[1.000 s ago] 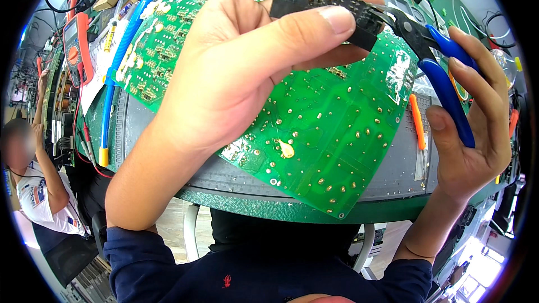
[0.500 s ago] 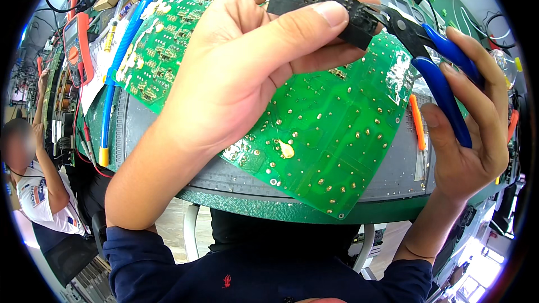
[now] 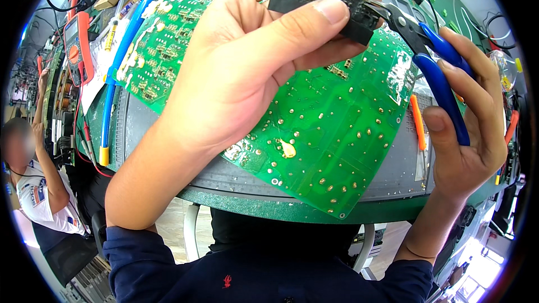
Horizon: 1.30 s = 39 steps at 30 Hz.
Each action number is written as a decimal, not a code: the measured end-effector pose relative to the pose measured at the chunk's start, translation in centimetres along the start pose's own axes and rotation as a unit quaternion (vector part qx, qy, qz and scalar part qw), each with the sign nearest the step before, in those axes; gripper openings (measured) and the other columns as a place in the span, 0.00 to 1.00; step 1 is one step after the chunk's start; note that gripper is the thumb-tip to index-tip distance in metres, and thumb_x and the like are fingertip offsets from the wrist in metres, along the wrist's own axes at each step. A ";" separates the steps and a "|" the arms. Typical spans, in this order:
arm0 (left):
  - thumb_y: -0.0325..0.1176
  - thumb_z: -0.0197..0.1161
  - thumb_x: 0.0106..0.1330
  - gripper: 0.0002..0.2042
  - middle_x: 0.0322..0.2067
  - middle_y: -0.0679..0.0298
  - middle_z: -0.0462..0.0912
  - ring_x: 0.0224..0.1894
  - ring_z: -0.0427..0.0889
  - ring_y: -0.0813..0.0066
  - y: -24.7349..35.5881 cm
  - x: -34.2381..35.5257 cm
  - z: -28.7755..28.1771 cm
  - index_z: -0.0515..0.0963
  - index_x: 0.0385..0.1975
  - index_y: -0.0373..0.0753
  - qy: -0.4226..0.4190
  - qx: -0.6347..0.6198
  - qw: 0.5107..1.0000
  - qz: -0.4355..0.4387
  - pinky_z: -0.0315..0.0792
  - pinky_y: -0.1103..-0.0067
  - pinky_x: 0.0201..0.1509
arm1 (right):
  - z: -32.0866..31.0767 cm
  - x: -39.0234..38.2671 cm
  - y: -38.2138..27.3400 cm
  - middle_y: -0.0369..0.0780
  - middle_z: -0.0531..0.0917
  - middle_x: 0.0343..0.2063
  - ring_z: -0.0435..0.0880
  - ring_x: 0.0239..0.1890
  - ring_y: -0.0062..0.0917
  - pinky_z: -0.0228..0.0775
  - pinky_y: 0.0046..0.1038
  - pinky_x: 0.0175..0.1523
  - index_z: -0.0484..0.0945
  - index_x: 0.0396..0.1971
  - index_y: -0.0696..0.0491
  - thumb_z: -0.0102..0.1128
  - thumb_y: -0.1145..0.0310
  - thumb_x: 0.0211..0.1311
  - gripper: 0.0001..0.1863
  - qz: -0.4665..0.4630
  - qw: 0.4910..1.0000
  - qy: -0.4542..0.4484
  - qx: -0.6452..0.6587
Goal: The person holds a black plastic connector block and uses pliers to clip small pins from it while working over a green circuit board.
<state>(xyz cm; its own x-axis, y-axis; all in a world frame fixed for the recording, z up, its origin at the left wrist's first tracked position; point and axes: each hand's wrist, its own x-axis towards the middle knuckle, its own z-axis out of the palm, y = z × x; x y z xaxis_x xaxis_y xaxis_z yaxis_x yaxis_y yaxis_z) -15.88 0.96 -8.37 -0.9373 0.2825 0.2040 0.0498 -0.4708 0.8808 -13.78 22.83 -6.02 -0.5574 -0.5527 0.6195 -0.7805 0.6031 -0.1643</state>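
We are holding a black block-shaped component (image 3: 320, 0) up near the top of the view, above the bench. Our left hand (image 3: 247, 73) is clamping it, the thumb pressing along its near face and the other fingers curling behind it, so most of its far side is hidden from us. Small metal contacts are showing in the recesses on its top, though they are too small to make out clearly.

At the component's right end, the metal tips of the blue-handled cutters (image 3: 426, 50) are meeting its corner; whether they are biting on a pin or only touching we cannot tell, since the thumb and the block are covering that spot. Our right hand (image 3: 471, 134) is wrapping its fingers around both blue handles, squeezing them close together.

Behind and below both hands, a large green circuit board (image 3: 337, 134) is lying tilted, solder side up, its upper middle part blocked by our left hand. It is resting over a grey mat (image 3: 168, 134) on the green-edged bench (image 3: 269, 205). To the left, an orange multimeter (image 3: 76, 45) and a blue-and-yellow tool (image 3: 115, 90) are lying near the bench edge. At far left another person in a white shirt (image 3: 33, 196) is sitting, partly cut off by the rim.
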 end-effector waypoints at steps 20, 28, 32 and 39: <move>0.32 0.43 0.66 0.17 0.46 0.46 0.71 0.48 0.74 0.63 0.1 0.1 -1.1 0.66 0.47 0.24 -0.080 -0.143 0.986 -0.030 0.68 0.73 0.54 | 0.0 0.1 -0.3 0.53 0.72 0.46 0.71 0.50 0.41 0.63 0.37 0.53 0.75 0.39 0.58 0.61 0.63 0.49 0.18 0.004 1.000 0.010 -0.004; 0.32 0.44 0.65 0.16 0.41 0.48 0.75 0.46 0.76 0.63 -0.4 0.0 -1.9 0.67 0.45 0.25 -0.044 -0.027 0.998 -0.024 0.69 0.74 0.54 | 0.9 0.0 -0.8 0.53 0.72 0.46 0.72 0.49 0.40 0.66 0.35 0.51 0.75 0.38 0.59 0.62 0.71 0.46 0.16 -0.007 0.998 0.045 -0.034; 0.32 0.45 0.65 0.16 0.40 0.49 0.76 0.45 0.76 0.63 -0.3 -0.1 -1.2 0.67 0.45 0.26 -0.005 -0.024 0.999 -0.025 0.70 0.74 0.53 | 0.5 0.3 -1.8 0.53 0.72 0.46 0.74 0.45 0.37 0.68 0.29 0.47 0.77 0.36 0.61 0.63 0.73 0.45 0.15 0.021 0.994 0.020 -0.108; 0.33 0.46 0.64 0.16 0.38 0.50 0.77 0.45 0.76 0.63 -0.2 0.1 -1.5 0.67 0.45 0.26 -0.090 -0.173 0.980 -0.044 0.71 0.76 0.52 | 1.0 0.1 -2.0 0.52 0.73 0.45 0.75 0.40 0.31 0.69 0.25 0.43 0.77 0.35 0.61 0.64 0.74 0.44 0.15 0.030 0.994 0.043 -0.099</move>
<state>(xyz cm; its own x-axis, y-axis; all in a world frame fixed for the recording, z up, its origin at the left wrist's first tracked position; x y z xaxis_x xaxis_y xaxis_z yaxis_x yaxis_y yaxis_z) -16.53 -0.11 -9.17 -0.8552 0.4628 0.2333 -0.1771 -0.6840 0.7077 -12.56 21.00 -6.35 -0.5692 -0.4661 0.6773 -0.6706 0.7399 -0.0544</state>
